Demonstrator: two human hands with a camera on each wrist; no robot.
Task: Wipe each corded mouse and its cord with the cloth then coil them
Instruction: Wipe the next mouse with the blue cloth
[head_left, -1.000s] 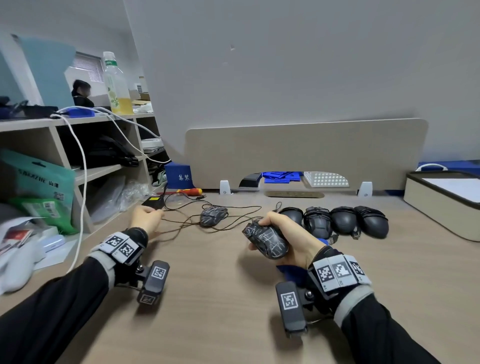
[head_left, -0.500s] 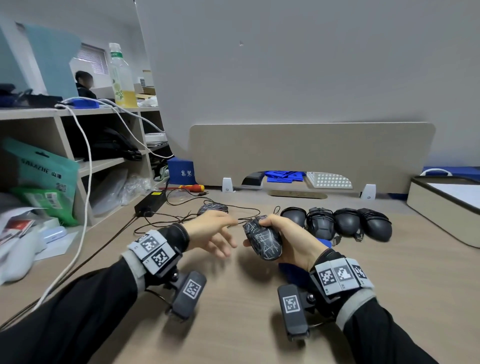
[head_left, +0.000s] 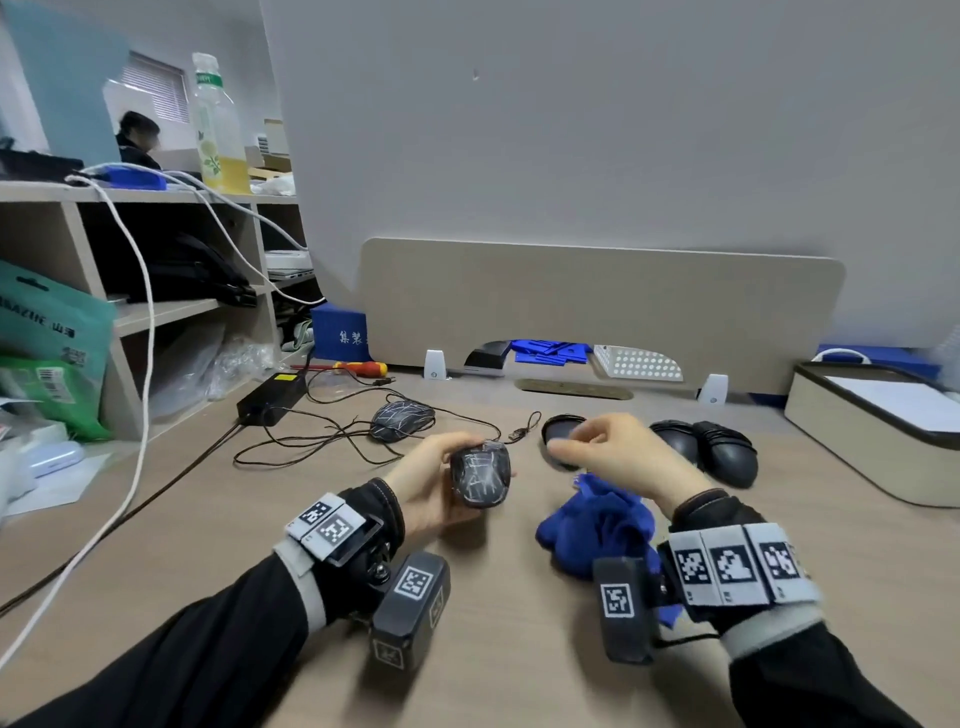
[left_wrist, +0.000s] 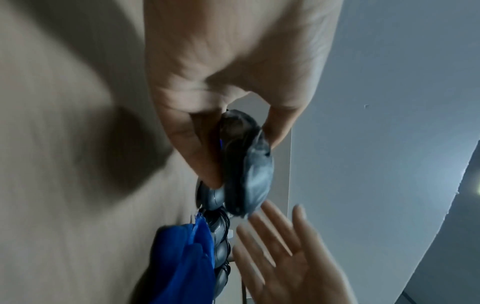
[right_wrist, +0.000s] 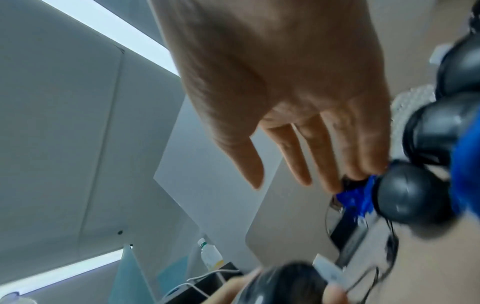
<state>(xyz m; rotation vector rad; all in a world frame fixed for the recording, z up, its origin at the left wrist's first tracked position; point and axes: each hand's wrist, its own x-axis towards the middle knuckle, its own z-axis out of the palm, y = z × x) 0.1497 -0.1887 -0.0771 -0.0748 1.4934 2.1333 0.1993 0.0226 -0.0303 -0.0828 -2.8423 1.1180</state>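
Note:
My left hand (head_left: 457, 460) grips a black mouse with white crack lines (head_left: 480, 478) a little above the desk; the left wrist view shows thumb and fingers curled round that mouse (left_wrist: 246, 164). Its thin cord (head_left: 322, 441) trails left in a loose tangle. To the right, my right hand (head_left: 576, 441) hovers with straight, spread fingers (right_wrist: 298, 148) and holds nothing. The crumpled blue cloth (head_left: 597, 525) lies on the desk below that wrist. A second patterned mouse (head_left: 402, 415) sits farther back among the cords.
A row of black mice with coiled cords (head_left: 727, 452) lies right of my right hand. A black power brick (head_left: 270, 395) and red screwdriver (head_left: 363, 369) lie back left by the shelves (head_left: 171, 312). A beige box (head_left: 857, 447) stands at the right, a divider panel (head_left: 597, 306) behind.
The patterned mouse passed from my right hand to my left, which came in from the cords at the left. My right hand let go, opened and lifted, uncovering the blue cloth.

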